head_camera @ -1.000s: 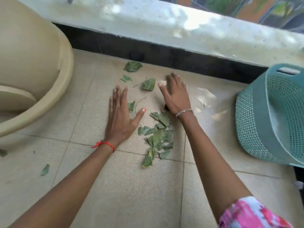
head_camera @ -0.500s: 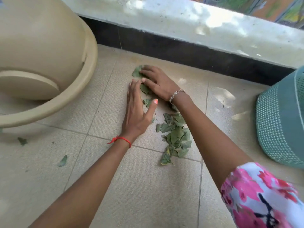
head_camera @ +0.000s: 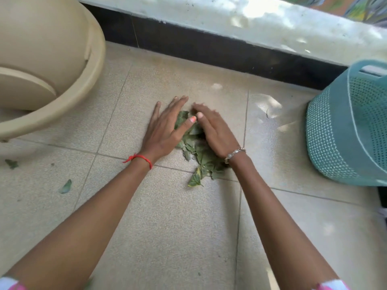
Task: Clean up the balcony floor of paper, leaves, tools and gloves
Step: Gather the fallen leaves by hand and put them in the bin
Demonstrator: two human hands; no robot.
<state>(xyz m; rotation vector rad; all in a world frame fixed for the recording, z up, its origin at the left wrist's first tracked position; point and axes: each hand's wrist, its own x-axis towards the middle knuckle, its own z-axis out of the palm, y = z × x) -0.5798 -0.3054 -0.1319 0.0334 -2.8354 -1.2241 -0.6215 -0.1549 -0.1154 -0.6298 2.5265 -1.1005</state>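
Beige balcony floor tiles carry a leaf pile at frame centre, its long axis running toward the camera, wedged between the flat, straight-fingered left hand and right hand, teal basket nearer the right.

Green leaf pile on floor tiles

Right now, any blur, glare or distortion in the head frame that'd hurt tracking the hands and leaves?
Head view: motion blur smears the right hand at its fingertips, and the left hand is sharper. The leaf pile is readable. The ledge is blown out by dappled sun, with bright patches on the floor near the basket. Wide-angle distortion bends the ledge line.
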